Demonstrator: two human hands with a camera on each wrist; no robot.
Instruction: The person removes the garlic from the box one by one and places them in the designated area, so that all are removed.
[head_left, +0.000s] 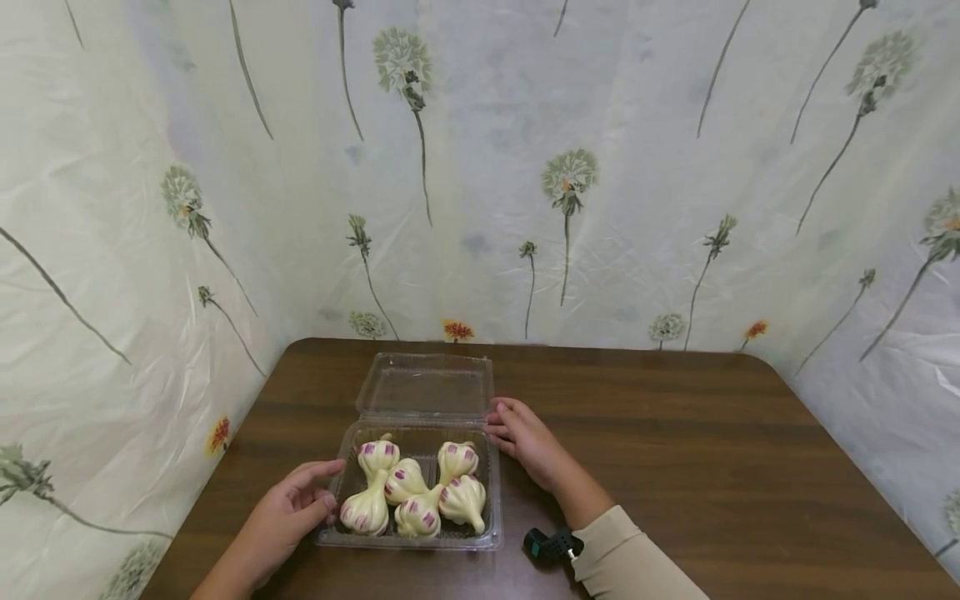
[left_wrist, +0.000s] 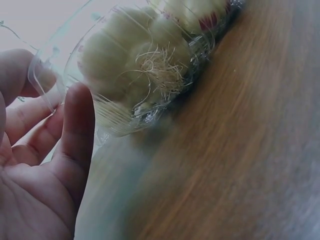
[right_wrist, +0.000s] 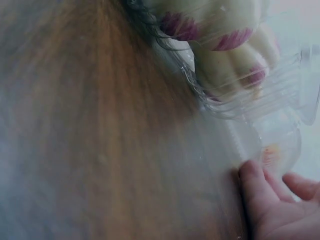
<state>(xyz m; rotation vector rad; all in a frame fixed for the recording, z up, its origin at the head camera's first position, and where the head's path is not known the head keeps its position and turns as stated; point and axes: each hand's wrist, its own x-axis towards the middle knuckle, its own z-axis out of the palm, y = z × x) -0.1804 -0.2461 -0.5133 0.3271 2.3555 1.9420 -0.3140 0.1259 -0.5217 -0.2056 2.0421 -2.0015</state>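
Observation:
A clear plastic clamshell container sits on the table with its lid tipped back away from me. Several cream garlic bulbs with purple patches lie inside. My left hand is at the container's left side, and in the left wrist view its thumb and fingers pinch the clear rim. At the right, near the hinge, my right hand reaches to the lid's edge with loosely extended fingers. Dry roots show on one garlic bulb through the plastic wall.
The dark wooden table extends to the right and behind the container. A black strap with a small device lies by the right sleeve. A flower-patterned curtain hangs around the table's back and sides.

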